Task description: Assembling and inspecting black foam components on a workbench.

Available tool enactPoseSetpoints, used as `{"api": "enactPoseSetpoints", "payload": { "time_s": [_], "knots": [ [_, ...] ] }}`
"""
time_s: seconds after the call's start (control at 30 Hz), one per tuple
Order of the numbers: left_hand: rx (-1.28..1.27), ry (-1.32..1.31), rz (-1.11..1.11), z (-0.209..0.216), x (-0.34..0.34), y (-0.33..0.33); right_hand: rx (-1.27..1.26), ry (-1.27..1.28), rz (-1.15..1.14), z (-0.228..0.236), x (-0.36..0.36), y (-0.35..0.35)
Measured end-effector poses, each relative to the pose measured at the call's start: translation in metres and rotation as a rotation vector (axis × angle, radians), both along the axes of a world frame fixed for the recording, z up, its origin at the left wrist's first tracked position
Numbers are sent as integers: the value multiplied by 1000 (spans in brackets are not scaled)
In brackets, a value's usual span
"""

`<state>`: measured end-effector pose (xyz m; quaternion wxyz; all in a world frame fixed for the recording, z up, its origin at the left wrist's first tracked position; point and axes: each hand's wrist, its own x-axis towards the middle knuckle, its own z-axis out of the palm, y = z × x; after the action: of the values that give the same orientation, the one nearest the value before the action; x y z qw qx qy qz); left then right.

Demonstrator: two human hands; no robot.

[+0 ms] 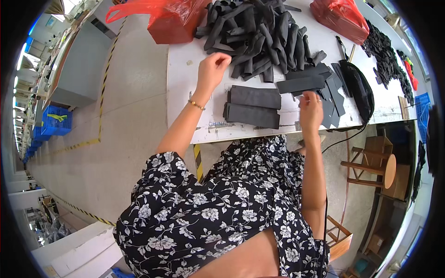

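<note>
My left hand (214, 70) is raised by the near left edge of a heap of dark grey rolled fabric pieces (259, 41). Its fingers are pinched together; whether anything small is between them does not show. My right hand (311, 111) is closed, its curled fingertips at the near edge of a flat dark grey fabric strip (299, 85). That strip lies over a spread of flat dark pieces (334, 95). Between my hands, two neat stacks of folded dark grey strips lie side by side, a far stack (255, 96) and a near stack (252, 116).
A red plastic bag over a box (174, 23) stands at the table's far left, another red bag (340, 18) at the far right. A black pouch (359, 90) with a cord lies right of the pieces. The white table's (204, 132) near edge is before me; a wooden stool (388, 170) stands right.
</note>
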<state>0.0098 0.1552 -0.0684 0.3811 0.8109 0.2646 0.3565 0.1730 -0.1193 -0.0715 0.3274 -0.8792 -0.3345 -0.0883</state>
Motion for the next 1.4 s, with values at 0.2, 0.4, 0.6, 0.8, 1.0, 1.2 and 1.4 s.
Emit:
{"api": "enactPoseSetpoints", "payload": {
  "time_s": [0.2, 0.4, 0.6, 0.8, 1.0, 1.2, 1.4],
  "knots": [
    [329, 232, 126, -12, 35, 72, -397, -219, 70, -6, 30, -49],
    [408, 418, -120, -16, 38, 76, -558, -426, 364, -16, 36, -54],
    [34, -31, 94, 13, 17, 62, -389, -450, 370, -26, 36, -58],
    [-823, -387, -140, 20, 11, 13, 24, -396, 267, 1, 47, -50],
    [-1032, -555, -180, 32, 30, -50, 325, -468, 181, 41, 30, -14],
    [-742, -531, -375, 39, 41, -91, 644, 748, 372, 58, -8, -14],
    [85, -327, -355, 65, 33, -117, 712, 912, 630, 100, -51, -18]
  ]
}}
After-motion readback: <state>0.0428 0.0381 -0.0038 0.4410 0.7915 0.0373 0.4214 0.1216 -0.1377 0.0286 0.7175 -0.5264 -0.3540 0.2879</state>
